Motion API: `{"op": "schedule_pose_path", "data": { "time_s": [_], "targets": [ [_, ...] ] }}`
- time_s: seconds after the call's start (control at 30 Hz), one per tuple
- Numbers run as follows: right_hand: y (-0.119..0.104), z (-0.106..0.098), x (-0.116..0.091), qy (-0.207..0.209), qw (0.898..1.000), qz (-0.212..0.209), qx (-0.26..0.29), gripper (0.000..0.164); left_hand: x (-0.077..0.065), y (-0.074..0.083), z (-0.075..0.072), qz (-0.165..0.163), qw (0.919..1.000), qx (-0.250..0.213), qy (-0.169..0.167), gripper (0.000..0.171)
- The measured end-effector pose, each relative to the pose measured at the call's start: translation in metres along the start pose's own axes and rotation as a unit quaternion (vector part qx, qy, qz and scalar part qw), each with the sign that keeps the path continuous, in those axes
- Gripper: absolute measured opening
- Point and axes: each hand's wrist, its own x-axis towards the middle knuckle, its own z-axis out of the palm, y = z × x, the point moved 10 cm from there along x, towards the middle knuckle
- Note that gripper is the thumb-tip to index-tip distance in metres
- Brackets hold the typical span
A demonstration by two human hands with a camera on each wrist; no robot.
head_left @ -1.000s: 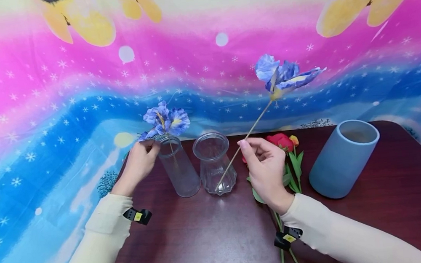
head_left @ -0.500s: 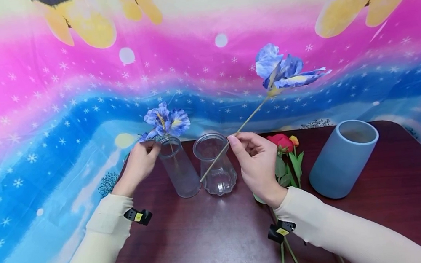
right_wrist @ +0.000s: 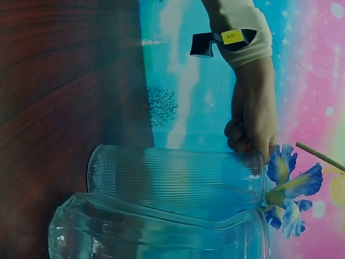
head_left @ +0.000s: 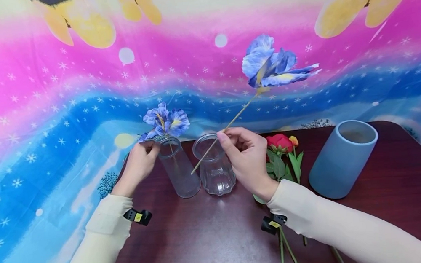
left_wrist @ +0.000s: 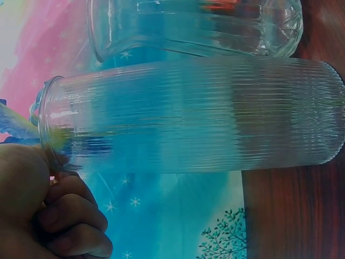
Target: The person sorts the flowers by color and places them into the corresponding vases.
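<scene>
A tall ribbed glass vase (head_left: 182,177) stands at the left with a blue iris (head_left: 167,121) in it, the bloom above its mouth. At the vase's rim my left hand (head_left: 140,163) pinches the glass; the left wrist view shows its fingers (left_wrist: 70,210) curled there. My right hand (head_left: 248,155) pinches the stem of a second blue iris (head_left: 270,64) between thumb and fingers. That stem slants down to the left, crossing in front of the shorter clear glass vase (head_left: 219,179). Its free end (right_wrist: 321,156) shows in the right wrist view, apart from the ribbed vase.
Red flowers (head_left: 280,142) and a small orange-yellow bloom (head_left: 294,141) lie on the dark wooden table (head_left: 206,242), partly behind my right arm. A blue-grey vase (head_left: 337,166) stands to the right. A printed cloth (head_left: 189,74) hangs behind the table.
My right hand has moved left and slightly up with the iris, bringing the stem's lower end from before the short vase towards the ribbed vase. My left hand has stayed at the rim.
</scene>
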Motion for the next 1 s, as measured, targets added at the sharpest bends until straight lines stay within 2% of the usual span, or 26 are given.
{"op": "schedule_pose_path", "data": {
  "time_s": [0.43, 0.77, 1.0],
  "targets": [
    [-0.004, 0.021, 0.009, -0.025, 1.000, -0.005, 0.003, 0.008, -0.002, -0.003, 0.000, -0.002, 1.0000, -0.005, -0.001, 0.042],
    [-0.001, 0.034, 0.016, -0.053, 0.998, 0.005, -0.024, 0.011, -0.001, -0.002, 0.001, -0.003, 0.9999, -0.010, -0.005, 0.043],
    [0.001, 0.042, 0.020, -0.068, 0.997, -0.010, -0.031, 0.011, 0.000, -0.001, 0.001, -0.002, 1.0000, -0.009, -0.005, 0.041]
  ]
}}
